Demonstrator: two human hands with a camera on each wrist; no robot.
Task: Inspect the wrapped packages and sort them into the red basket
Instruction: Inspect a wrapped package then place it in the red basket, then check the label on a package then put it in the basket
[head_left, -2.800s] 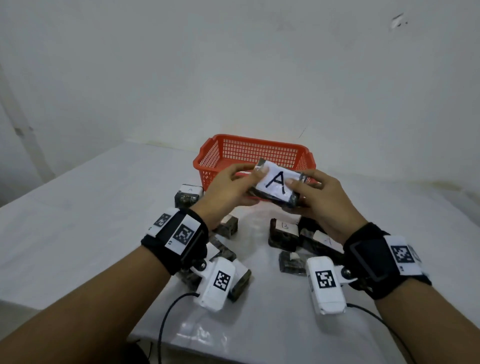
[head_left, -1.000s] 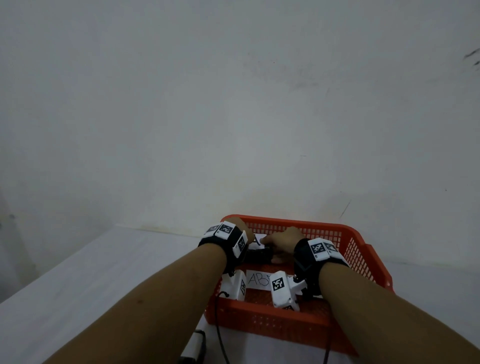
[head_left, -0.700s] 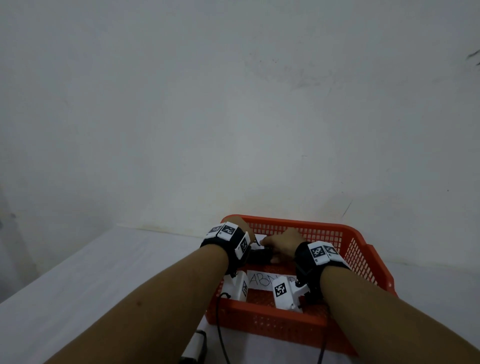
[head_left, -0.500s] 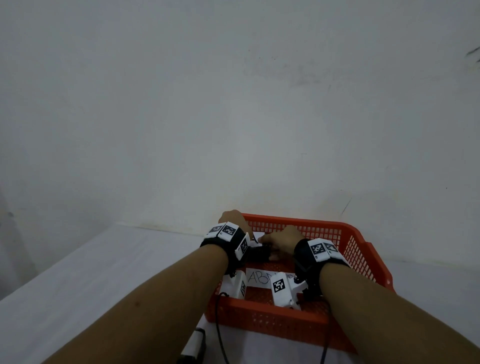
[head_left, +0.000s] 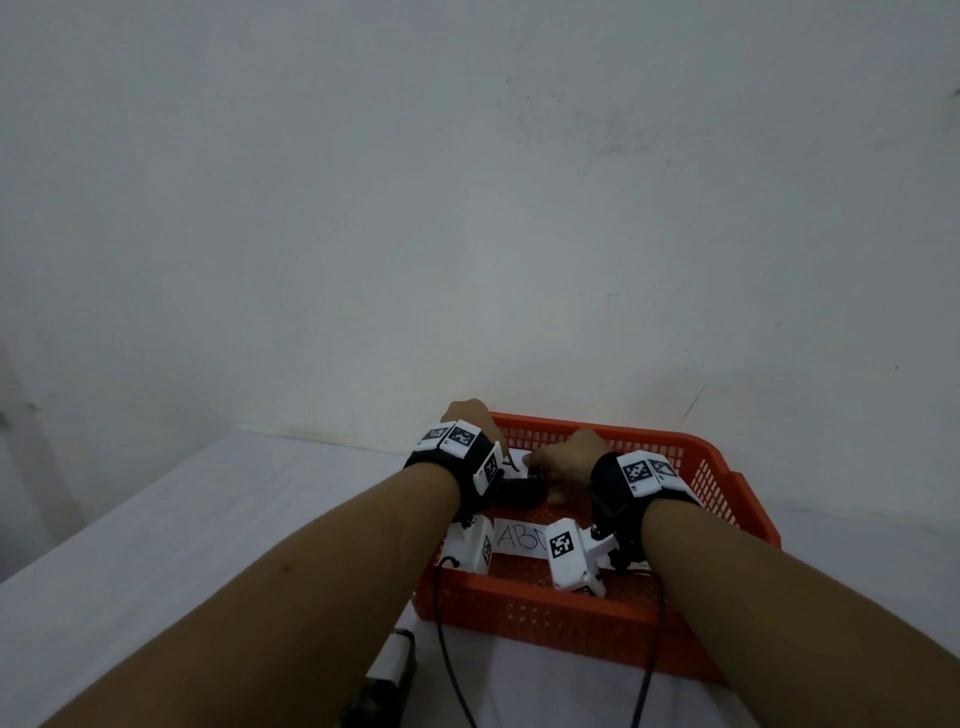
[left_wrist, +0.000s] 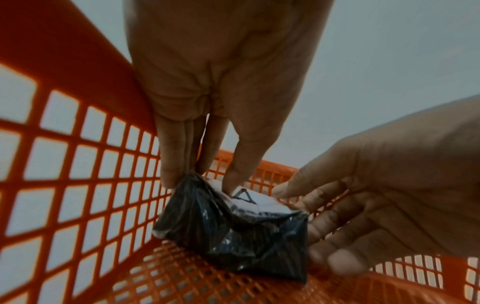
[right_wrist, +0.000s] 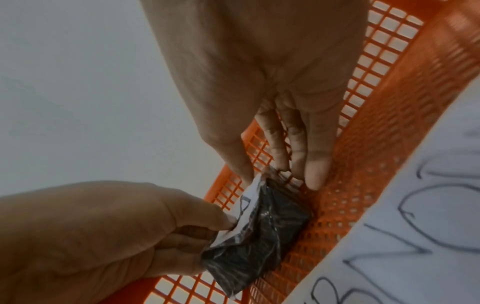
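The red basket (head_left: 727, 499) stands on the white table against the wall. Both my hands are inside it, at its far left corner. A dark wrapped package (left_wrist: 233, 230) with a white label marked "A" rests on the basket's mesh floor (right_wrist: 324, 216). My left hand (left_wrist: 202, 176) pinches its left end between thumb and fingers. My right hand (right_wrist: 280, 174) holds the other end, thumb on the label and fingers behind. In the head view the package (head_left: 519, 491) shows only as a dark patch between my left hand (head_left: 467, 413) and my right hand (head_left: 569, 457).
A white paper sheet (head_left: 519, 538) with handwritten letters lies on the basket floor nearer to me, also large in the right wrist view (right_wrist: 389, 226). Another dark package (head_left: 387, 675) lies on the table (head_left: 156, 545) in front of the basket. Camera cables hang over the near rim.
The package, earlier held up over the table with its "A" label facing me, is now down on the basket floor. In the last second my left hand has risen slightly.
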